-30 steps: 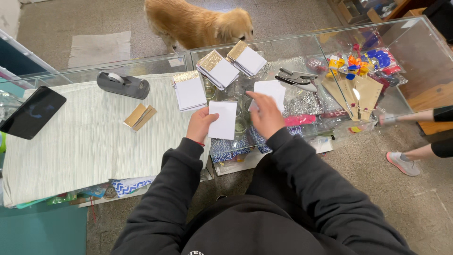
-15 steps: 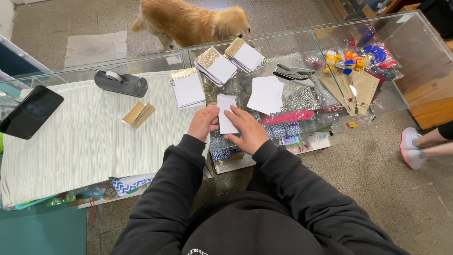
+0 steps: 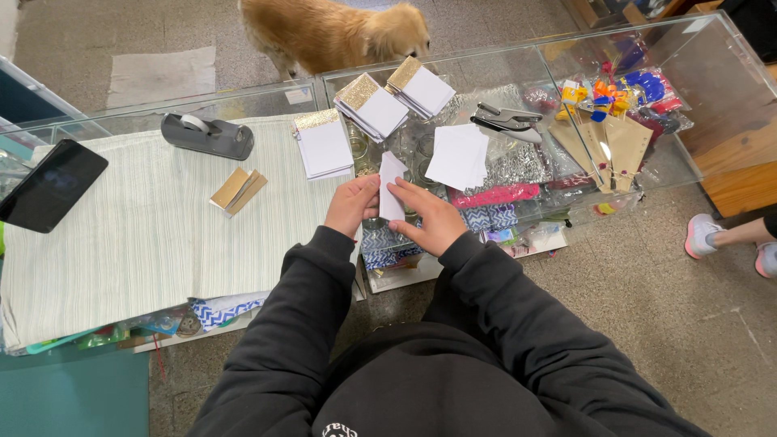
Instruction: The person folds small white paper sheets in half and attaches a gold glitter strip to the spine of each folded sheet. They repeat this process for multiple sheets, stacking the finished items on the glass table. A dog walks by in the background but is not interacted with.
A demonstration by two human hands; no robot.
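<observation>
I look down on a glass table (image 3: 518, 57) that doubles as a display case, with coloured goods showing beneath its top. A pale striped cloth (image 3: 137, 235) covers its left part. Beyond it lies a grey speckled concrete floor (image 3: 162, 40), where a golden dog (image 3: 332, 32) stands. A wooden cabinet (image 3: 740, 174) sits at the right edge. Light is even and soft.

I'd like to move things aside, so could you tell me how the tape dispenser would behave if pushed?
The tape dispenser looks chunky and low, so probably heavy for its size and unlikely to tip. It sits on the striped cloth, which might bunch up rather than let it slide.
</observation>
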